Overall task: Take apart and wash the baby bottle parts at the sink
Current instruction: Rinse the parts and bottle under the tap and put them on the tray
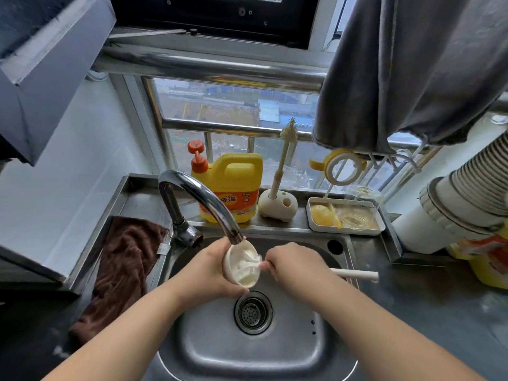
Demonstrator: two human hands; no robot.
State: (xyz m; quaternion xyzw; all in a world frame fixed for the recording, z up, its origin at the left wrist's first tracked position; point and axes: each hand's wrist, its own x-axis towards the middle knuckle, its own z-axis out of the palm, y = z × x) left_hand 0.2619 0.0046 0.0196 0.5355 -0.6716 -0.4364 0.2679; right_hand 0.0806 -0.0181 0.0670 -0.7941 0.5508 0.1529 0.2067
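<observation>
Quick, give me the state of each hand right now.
Left hand: curled round a cream round plastic cap, holding it under the faucet.
Right hand: gripping a cream long-handled brush, head inside the cap.

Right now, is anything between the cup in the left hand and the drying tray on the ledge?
Nothing visible blocks it. The left hand holds the cup under the faucet spout; the tray sits up and right, with only the sink rim between. The right hand holds a brush handle in the cup.
</observation>
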